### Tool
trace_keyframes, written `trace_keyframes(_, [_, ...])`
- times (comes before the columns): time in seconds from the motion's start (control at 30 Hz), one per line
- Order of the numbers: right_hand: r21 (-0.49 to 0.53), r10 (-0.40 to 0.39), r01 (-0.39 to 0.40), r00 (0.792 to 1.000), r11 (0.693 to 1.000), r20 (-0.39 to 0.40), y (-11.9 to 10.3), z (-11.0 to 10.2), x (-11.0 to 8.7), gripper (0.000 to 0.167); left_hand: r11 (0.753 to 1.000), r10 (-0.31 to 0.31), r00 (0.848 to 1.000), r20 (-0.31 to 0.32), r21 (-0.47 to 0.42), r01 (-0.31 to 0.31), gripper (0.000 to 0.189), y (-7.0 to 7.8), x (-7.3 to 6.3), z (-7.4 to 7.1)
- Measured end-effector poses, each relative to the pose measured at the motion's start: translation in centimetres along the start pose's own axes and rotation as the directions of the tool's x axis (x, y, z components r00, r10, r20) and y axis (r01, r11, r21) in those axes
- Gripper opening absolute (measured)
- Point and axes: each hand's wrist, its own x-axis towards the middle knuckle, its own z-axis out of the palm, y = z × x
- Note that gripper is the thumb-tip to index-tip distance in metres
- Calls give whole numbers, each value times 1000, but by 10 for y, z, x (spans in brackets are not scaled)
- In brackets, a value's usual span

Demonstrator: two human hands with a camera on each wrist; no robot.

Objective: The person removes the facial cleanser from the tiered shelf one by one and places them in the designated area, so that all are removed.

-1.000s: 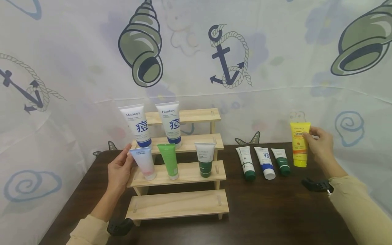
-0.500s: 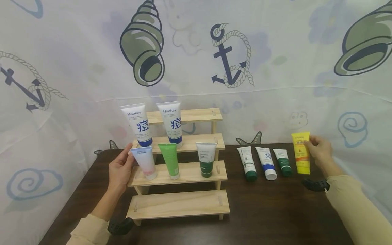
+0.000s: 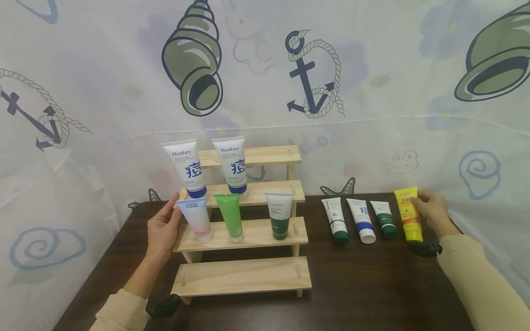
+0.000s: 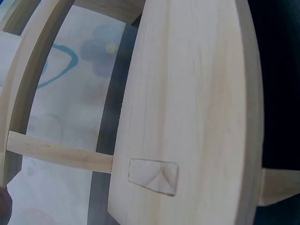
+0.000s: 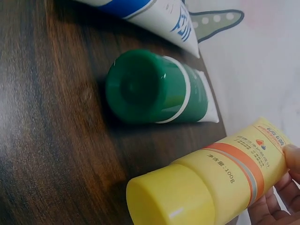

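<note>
My right hand [image 3: 430,212] pinches a yellow squeeze tube [image 3: 409,216] near its flat end, at the table's back right. In the right wrist view the tube [image 5: 239,168] slants cap down, with fingers and thumb at its far end. Beside it lies a small white-and-green tube [image 3: 383,219]. My left hand [image 3: 161,232] holds the left end of a wooden tiered stand [image 3: 242,278], thumb and fingers at the second-highest step. A fingertip [image 4: 4,206] shows at the left wrist view's edge. Close to that hand a pink-and-blue tube [image 3: 196,219] stands on the stand.
Two white-and-blue tubes [image 3: 186,168] stand higher on the stand. A green tube [image 3: 229,216] and a white-and-green tube [image 3: 279,215] share the pink one's step. On the dark table [image 3: 364,285] lie another white-and-green tube [image 3: 335,220] and a white-and-blue one [image 3: 361,220]. A patterned cloth [image 3: 256,78] hangs behind.
My right hand has lowered the yellow tube toward the table, in line with the row of lying tubes. The left hand stays at the stand.
</note>
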Motion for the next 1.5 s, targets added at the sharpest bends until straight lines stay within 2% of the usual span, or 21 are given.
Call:
trace_keyframes(0.2, [11, 86, -86, 996, 996, 33, 7, 3, 6, 52, 1000, -11, 1000, 3, -14, 11, 47, 0, 1, 0])
trace_keyframes(0.47, [8, 98, -98, 994, 995, 40, 13, 8, 14, 52, 1000, -14, 1000, 3, -18, 14, 47, 0, 1, 0])
trace_keyframes(0.9, [-12, 155, -155, 987, 988, 40, 20, 11, 16, 52, 999, -15, 1000, 1, -44, 15, 45, 0, 1, 1])
trace_keyframes(1.1, [-20, 201, -201, 979, 979, 28, 23, 13, 17, 52, 999, -24, 1000, -7, -34, 24, 47, 0, -1, 0])
trace_keyframes(1.3, [-40, 206, -205, 978, 978, 24, 22, 13, 16, 53, 1000, -25, 1000, 0, -14, 25, 48, 1, -1, -1])
trace_keyframes(1.5, [-36, 260, -259, 965, 965, 40, 21, 13, 14, 53, 999, -32, 999, 9, -9, 32, 48, 1, 0, 0])
